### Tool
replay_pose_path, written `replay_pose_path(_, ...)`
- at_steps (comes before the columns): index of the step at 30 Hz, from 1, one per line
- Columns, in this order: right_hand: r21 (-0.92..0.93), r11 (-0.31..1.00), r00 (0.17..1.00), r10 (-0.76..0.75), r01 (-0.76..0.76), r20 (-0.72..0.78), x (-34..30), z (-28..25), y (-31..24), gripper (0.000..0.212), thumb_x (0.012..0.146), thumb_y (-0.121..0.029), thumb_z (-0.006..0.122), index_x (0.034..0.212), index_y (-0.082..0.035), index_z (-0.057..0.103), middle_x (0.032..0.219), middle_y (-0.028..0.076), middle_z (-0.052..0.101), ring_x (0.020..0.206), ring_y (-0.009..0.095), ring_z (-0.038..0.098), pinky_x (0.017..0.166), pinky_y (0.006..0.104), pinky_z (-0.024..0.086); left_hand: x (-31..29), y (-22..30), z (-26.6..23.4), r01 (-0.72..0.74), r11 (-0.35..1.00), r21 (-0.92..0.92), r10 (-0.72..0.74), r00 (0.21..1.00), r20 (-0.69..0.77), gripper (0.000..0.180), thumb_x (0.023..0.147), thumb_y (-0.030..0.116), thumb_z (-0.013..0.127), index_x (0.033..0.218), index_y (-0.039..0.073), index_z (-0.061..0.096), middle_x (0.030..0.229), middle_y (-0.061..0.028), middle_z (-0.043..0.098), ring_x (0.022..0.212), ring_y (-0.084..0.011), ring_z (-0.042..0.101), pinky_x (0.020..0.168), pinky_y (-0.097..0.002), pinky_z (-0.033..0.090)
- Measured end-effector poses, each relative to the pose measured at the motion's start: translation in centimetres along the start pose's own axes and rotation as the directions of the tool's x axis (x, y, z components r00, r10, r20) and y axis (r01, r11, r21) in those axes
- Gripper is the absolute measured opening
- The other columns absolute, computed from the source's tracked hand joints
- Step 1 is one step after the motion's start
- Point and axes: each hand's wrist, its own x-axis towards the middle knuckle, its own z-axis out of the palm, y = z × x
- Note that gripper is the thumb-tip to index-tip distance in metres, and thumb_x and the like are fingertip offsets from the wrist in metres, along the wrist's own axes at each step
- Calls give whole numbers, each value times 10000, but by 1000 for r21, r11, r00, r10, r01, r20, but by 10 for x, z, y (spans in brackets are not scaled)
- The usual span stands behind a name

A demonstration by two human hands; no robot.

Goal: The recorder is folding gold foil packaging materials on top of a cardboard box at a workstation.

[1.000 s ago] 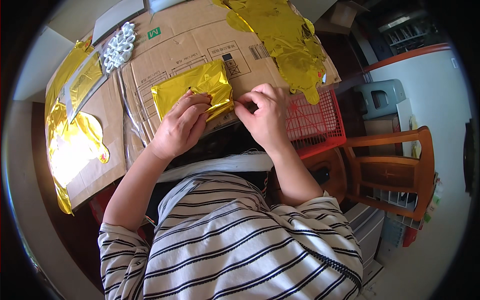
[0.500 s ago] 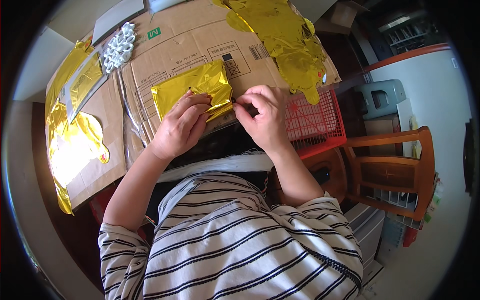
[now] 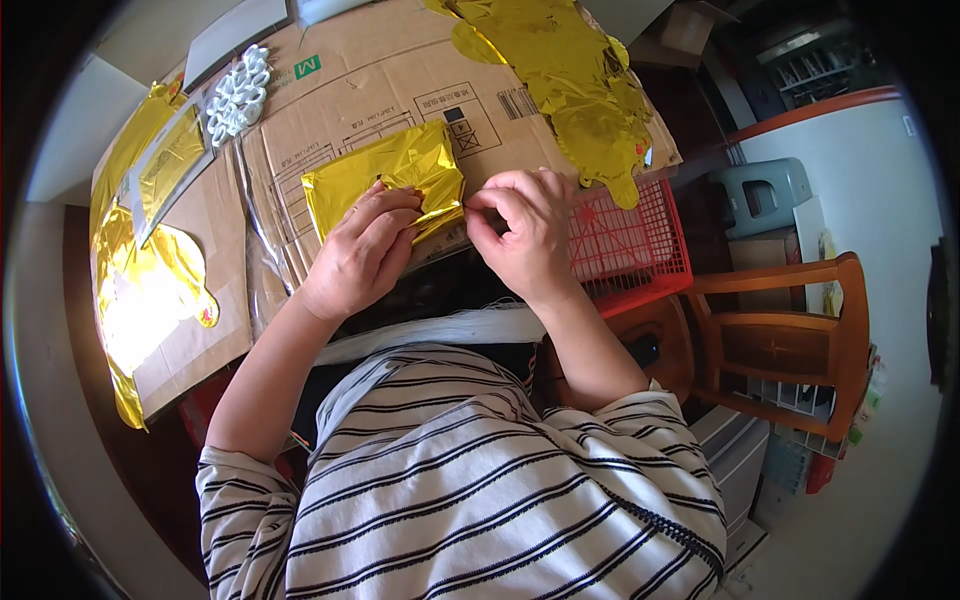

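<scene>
A folded piece of gold foil (image 3: 375, 165), a flat and creased rectangle, lies near the front edge of the cardboard. My left hand (image 3: 365, 240) rests on its lower part, fingers bent and close together, gripping the foil near its middle. At the foil's right edge, my right hand (image 3: 525, 230) has thumb and forefinger pinched together on the corner. Whatever small bit sits between those fingertips is mostly hidden. Flat gold foil balloons (image 3: 575, 95) with rounded tabs lie stacked at the right of the cardboard.
The work surface is flattened cardboard (image 3: 370, 60). White ribbon-like loops (image 3: 238, 95) lie at the upper left, near a clear-fronted packet (image 3: 172, 170) and more gold foil (image 3: 150, 280). A red plastic basket (image 3: 630, 240) stands to the right, beside a wooden chair (image 3: 775, 340).
My right hand has shifted very slightly left, its pinch staying at the foil's right edge. My left hand and the foil look unchanged.
</scene>
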Motion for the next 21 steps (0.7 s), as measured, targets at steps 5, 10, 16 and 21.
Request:
replay_pose_path(5,-29,999,999,-31,32,26,2,-1,0,184,703,-88,808,813,-157,677,929,-38,615,896,240,547,904,433,391,0,0,0,1,1000,2,-1,1000,4,216,903,-28,664,1115,1,638,1188,-155,677,1117,-333,673,1104,-506,473)
replay_pose_path(10,30,989,989,-148,147,29,5,-1,5,152,703,-86,794,814,-133,701,957,-6,616,925,250,551,910,445,408,0,0,0,7,1000,-2,-7,1000,10,225,902,-31,663,1123,3,636,1192,-154,676,1125,-335,671,1106,-506,469)
replay_pose_path(16,75,982,974,-183,174,134,2,-5,7,104,727,-96,747,823,-97,709,1039,51,634,998,288,554,964,466,418,0,0,0,4,1000,-4,-4,1000,13,221,908,-24,666,1125,6,637,1198,-153,675,1123,-332,671,1103,-506,472)
replay_pose_path(21,97,978,965,-201,187,165,-4,-8,11,134,739,-108,741,871,-90,732,1093,72,637,1064,303,551,1068,520,391,0,0,0,5,1000,-8,-5,1000,13,211,913,-19,667,1121,4,640,1195,-153,676,1122,-330,672,1101,-506,474)
